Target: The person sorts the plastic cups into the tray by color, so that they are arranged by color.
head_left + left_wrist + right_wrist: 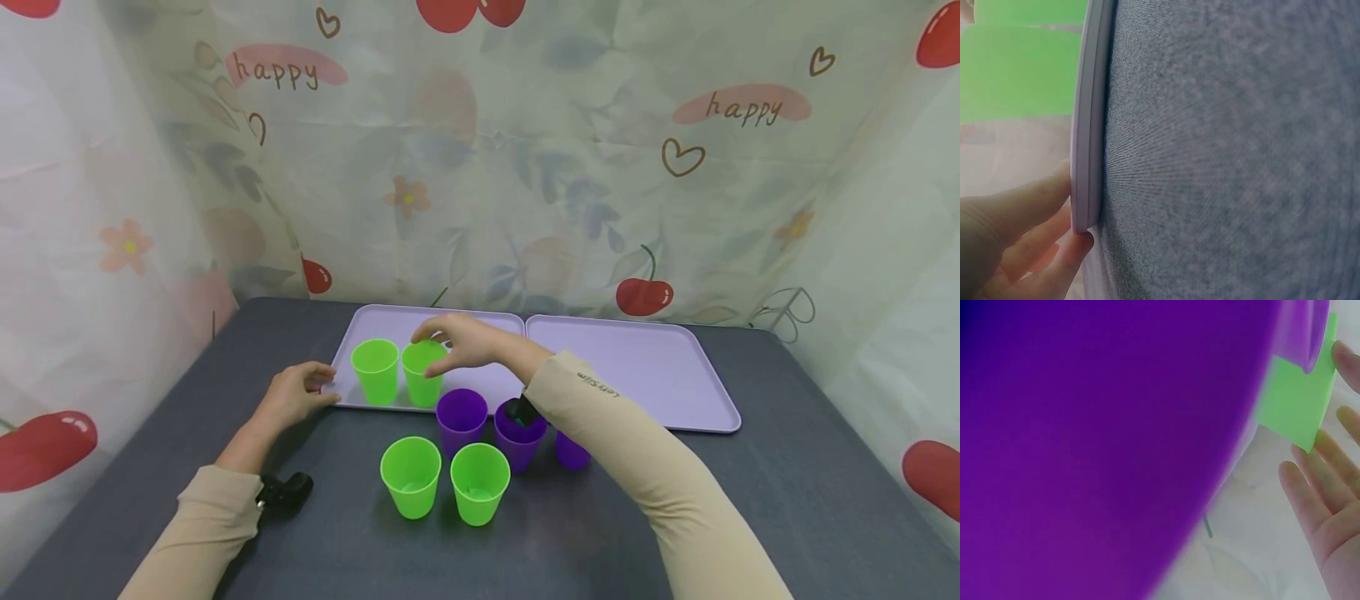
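My left hand (294, 396) is at the front left corner of the left lilac tray (480, 390), its thumb and fingers pinching the rim. Two bright green cups stand upright on that tray: a left cup (375, 371) and a right cup (422, 375). Around the right cup's rim my right hand (468, 342) is spread, thumb in front and fingers behind. In the right wrist view those fingers (1325, 478) look straight, with fingertips right at the green cup (1297, 403). A purple cup (1104, 456) fills most of that view.
On the dark table before the trays stand purple cups (461, 417), one partly hidden by the right sleeve, and two more green cups (411, 477). A second lilac tray (637, 367) adjoins on the right. A patterned curtain (495, 167) rises behind the table.
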The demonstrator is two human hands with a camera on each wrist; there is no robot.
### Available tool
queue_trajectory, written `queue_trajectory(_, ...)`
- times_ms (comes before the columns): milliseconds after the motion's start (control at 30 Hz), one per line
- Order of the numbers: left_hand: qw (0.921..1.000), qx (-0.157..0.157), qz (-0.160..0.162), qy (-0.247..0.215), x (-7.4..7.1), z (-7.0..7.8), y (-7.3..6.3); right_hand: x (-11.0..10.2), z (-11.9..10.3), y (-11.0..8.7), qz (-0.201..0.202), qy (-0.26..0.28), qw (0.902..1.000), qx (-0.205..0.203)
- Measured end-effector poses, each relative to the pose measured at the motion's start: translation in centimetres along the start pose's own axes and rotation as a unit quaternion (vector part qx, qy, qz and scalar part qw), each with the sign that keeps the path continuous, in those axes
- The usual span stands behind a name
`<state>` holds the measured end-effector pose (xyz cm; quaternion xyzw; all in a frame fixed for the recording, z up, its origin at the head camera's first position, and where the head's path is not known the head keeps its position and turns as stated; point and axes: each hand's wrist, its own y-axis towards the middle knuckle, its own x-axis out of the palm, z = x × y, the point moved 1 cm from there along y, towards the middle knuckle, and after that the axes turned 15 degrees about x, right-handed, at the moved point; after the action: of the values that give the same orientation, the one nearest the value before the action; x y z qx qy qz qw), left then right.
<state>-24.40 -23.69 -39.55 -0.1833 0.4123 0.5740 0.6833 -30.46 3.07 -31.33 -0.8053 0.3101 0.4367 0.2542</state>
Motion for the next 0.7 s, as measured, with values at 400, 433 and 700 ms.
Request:
queue_trajectory(400,1.0,-0.004,-0.004,0.0,0.0,-0.07,0.1,0.05,0.0,0.24,0.006,-0.038,0.9992,-0.011)
queue_trajectory(433,1.0,-0.003,-0.003,0.0,0.01,-0.08,0.1,0.05,-0.01,0.24,0.007,-0.042,0.999,-0.011)
queue_trajectory(700,1.0,0.004,0.002,0.004,-0.01,-0.1,0.09,0.04,0.0,0.35,-0.007,-0.038,0.9992,0.005)
